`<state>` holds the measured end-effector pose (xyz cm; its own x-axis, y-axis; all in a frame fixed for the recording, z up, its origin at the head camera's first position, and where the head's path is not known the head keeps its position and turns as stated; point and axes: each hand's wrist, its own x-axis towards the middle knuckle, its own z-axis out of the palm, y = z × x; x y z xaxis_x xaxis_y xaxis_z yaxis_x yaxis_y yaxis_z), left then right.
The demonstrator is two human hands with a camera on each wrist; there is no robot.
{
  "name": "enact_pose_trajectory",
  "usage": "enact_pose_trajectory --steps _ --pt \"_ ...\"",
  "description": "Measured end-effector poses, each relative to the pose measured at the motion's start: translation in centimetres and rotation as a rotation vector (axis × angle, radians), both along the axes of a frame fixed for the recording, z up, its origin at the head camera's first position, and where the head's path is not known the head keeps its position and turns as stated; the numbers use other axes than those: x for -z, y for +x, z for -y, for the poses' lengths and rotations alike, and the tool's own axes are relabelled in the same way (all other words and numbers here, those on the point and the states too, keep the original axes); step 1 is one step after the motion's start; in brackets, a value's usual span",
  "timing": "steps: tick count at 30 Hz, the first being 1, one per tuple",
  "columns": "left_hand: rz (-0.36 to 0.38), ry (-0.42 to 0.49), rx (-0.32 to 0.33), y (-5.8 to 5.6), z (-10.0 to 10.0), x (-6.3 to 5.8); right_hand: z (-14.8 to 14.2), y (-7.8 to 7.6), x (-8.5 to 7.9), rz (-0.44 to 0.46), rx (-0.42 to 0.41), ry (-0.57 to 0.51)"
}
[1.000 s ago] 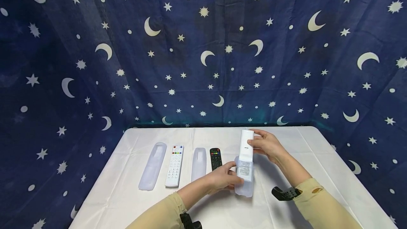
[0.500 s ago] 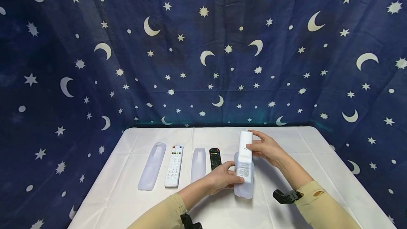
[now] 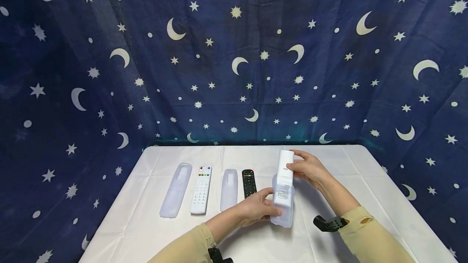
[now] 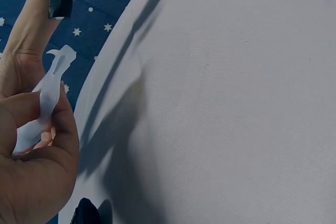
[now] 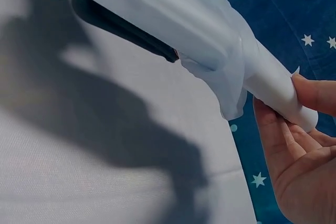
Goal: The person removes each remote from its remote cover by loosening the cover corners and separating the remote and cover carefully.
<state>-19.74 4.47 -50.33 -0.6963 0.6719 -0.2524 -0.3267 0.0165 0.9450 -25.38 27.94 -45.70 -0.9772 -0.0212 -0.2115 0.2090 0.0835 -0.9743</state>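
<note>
In the head view a white remote control [image 3: 285, 167] stands partly inside a translucent soft cover [image 3: 282, 216], its back with a printed label turned up. My right hand [image 3: 310, 169] holds the remote's bare far end between thumb and fingers. Lower down, my left hand [image 3: 257, 208] grips the cover from the left, thumb on its front. The left wrist view shows the cover [image 4: 51, 90] edge-on between thumb and fingers. From the right wrist, the remote [image 5: 275, 85] emerges from the cover's flared mouth [image 5: 231, 90]; its inner end is hidden within.
To the left on the white table [image 3: 120, 230] lie a long translucent cover [image 3: 176, 190], a white remote [image 3: 201, 190], a shorter cover [image 3: 229, 190] and a black remote [image 3: 249, 182]. My left arm partly overlaps the nearer ends. A patterned blue curtain [image 3: 219, 72] hangs behind.
My left thumb has slid a little lower on the cover, and the cover's left rim stands higher along the remote. My right hand keeps its hold, almost still. The items on the left lie unmoved.
</note>
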Motion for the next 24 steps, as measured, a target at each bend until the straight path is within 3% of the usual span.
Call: enact_pose_trajectory --steps 7,13,18,24 --pt "0.046 0.067 0.109 -0.15 0.35 0.04 -0.13 0.00 0.08 -0.009 -0.017 -0.035" --pt "0.058 0.103 0.150 -0.15 0.52 0.16 0.05 -0.04 0.08 -0.002 -0.005 -0.036" --pt "0.033 0.072 0.120 0.08 0.53 0.08 0.08 -0.12 0.07 0.002 -0.019 -0.040" --pt "-0.044 -0.076 0.000 -0.03 0.48 -0.30 0.14 -0.11 -0.33 -0.028 -0.076 -0.034"
